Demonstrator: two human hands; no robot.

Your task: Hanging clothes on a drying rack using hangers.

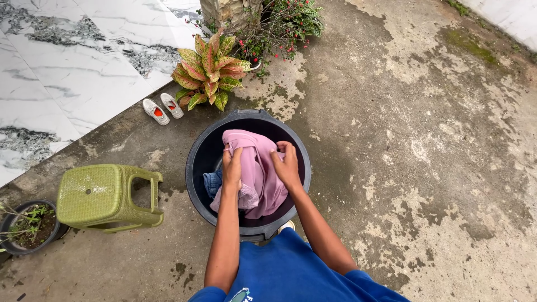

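Observation:
A pink garment (256,168) hangs over a black round tub (196,146) standing on the concrete ground. My left hand (231,166) grips the garment's left side, and my right hand (286,163) grips its right side near the top edge. Both hands are held above the tub's opening. A piece of blue denim cloth (212,183) lies inside the tub, to the left of the pink garment. The tub's bottom is mostly hidden by the cloth.
A green plastic stool (106,196) lies tipped on its side left of the tub. A pair of white shoes (163,108) and a potted red-green leafy plant (208,70) sit behind it. A dark plant pot (27,226) is at far left; marble tiles (67,61) beyond.

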